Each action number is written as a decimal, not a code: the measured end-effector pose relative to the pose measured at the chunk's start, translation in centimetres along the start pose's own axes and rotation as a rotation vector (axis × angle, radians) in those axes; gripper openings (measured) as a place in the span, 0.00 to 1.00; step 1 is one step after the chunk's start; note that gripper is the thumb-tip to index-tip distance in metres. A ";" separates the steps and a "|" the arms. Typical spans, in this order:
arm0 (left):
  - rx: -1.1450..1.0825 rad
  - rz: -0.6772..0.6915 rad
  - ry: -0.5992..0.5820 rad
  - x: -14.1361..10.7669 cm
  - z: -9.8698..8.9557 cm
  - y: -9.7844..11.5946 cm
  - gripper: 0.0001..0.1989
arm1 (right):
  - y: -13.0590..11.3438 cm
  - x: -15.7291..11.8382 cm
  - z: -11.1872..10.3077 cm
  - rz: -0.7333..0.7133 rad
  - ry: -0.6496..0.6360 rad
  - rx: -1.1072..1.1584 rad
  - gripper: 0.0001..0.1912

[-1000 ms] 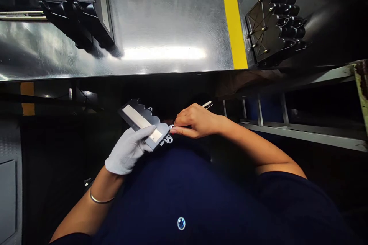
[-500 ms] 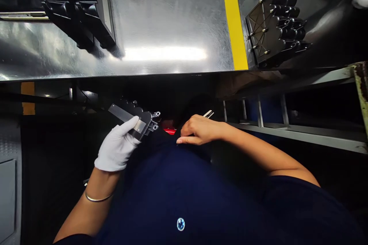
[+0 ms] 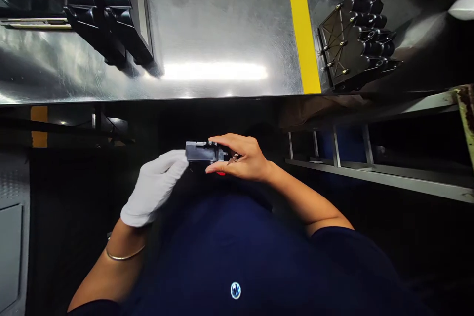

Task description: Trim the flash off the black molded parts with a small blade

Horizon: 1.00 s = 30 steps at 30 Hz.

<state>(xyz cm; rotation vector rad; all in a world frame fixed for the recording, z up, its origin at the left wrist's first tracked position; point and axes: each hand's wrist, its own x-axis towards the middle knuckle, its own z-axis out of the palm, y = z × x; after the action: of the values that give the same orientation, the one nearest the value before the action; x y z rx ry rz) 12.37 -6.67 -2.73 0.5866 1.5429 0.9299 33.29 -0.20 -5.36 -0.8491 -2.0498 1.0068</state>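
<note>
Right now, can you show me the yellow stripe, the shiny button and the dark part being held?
Yellow stripe (image 3: 302,29): head view, halfway along it.
Shiny button (image 3: 235,290): head view, middle of its round front.
Dark part (image 3: 198,152): head view, its flat face.

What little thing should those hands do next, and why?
Probably turn the dark part slightly: the gloved left hand grips one end and the bare right hand pinches the other, so it seems well supported. It shows mainly a narrow side, so a small turn might bring a broad face into view.
</note>
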 end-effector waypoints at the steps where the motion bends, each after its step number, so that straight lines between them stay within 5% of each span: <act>1: 0.085 0.130 0.067 0.1 -0.1 0.0 0.04 | -0.1 -0.2 0.6 0.064 0.044 0.012 0.26; 4: 0.249 0.286 0.128 0.4 0.7 -0.5 0.03 | -0.7 -0.7 2.4 0.251 0.136 0.094 0.26; 10: 0.121 0.212 0.178 1.6 3.4 -1.5 0.12 | -1.0 -0.6 2.5 0.452 0.128 0.216 0.32; 13: 0.126 0.174 0.162 2.2 3.2 -1.1 0.17 | -0.5 -0.7 1.0 0.441 0.093 0.201 0.24; 20: 0.352 0.193 -0.134 1.5 2.1 0.2 0.19 | -0.4 -2.0 -1.3 0.185 -0.138 0.011 0.19; 30: 0.456 0.215 -0.146 1.1 2.0 0.2 0.19 | -1.3 -2.7 -2.0 0.125 -0.185 0.213 0.17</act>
<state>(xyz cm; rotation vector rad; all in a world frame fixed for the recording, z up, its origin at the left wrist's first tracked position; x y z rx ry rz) 14.12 -5.21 -3.20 1.1390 1.5857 0.6730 36.08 -2.17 -4.13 -0.8049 -2.0131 1.3919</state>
